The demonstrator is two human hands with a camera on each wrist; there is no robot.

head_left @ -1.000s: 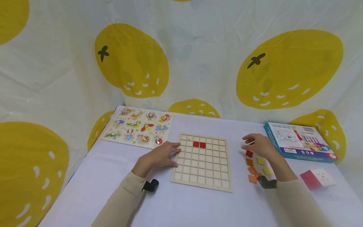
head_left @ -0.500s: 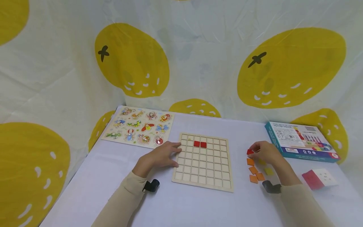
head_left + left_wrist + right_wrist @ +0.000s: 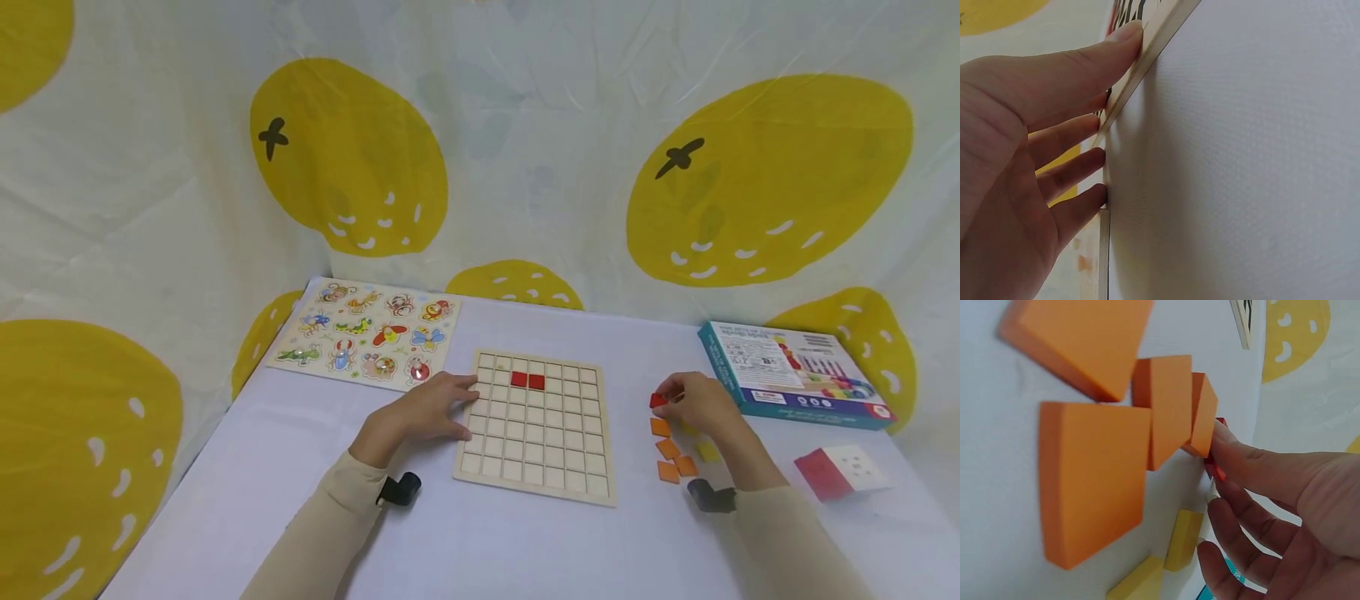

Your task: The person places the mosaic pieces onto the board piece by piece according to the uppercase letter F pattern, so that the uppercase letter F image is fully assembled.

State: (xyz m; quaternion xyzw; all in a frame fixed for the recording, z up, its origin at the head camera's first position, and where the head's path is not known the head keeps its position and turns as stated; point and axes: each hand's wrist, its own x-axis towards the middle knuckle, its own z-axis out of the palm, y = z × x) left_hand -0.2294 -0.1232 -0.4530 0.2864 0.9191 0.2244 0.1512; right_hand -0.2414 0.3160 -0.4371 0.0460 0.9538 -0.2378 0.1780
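A wooden grid board [image 3: 555, 433] lies on the white-covered table, with two red square tiles [image 3: 527, 381] side by side in its second row from the far edge. My left hand [image 3: 423, 412] touches the board's left edge, thumb and fingers spread; in the left wrist view the thumb meets the board's rim [image 3: 1163, 34]. To the right of the board, my right hand [image 3: 701, 404] pinches a red square tile [image 3: 657, 400] between thumb and fingers. Several orange tiles [image 3: 660, 427] lie just nearer than that hand. Yellow tiles [image 3: 1184, 540] sit beside them, partly hidden by the hand.
An insect picture puzzle [image 3: 356, 342] lies at the back left, near the board. A flat toy box [image 3: 802, 379] rests at the back right. Nearer stands a red-and-white object [image 3: 840, 472]. A patterned curtain [image 3: 536, 183] hangs behind the table.
My right hand has come down and toward me onto the red tile, and its fingers have closed on it. My left hand stays at the board's edge.
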